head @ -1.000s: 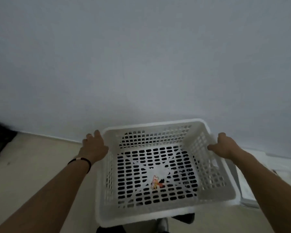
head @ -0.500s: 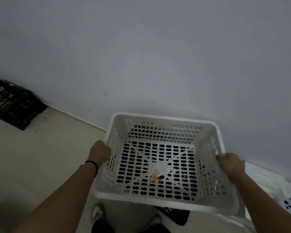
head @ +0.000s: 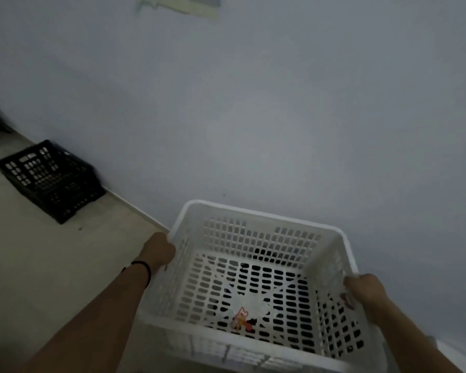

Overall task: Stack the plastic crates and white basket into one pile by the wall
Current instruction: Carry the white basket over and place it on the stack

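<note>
We hold the white basket point(head: 256, 281) out in front of us, one hand on each side. Our left hand point(head: 159, 250) is curled against the basket's left rim near its far corner, knuckles up, the arm reaching forward from the lower left with a thin black band point(head: 143, 267) around the wrist. Our right hand point(head: 365, 290) grips the right rim about midway along, fingers wrapped over the edge, the arm coming in from the lower right corner. The basket hangs tilted, its open top toward us, close to the pale wall point(head: 280, 117). A small orange and red scrap point(head: 241, 317) lies on its slotted bottom. A black crate point(head: 49, 179) sits on the floor point(head: 38, 265) against the wall, well off to our left.
</note>
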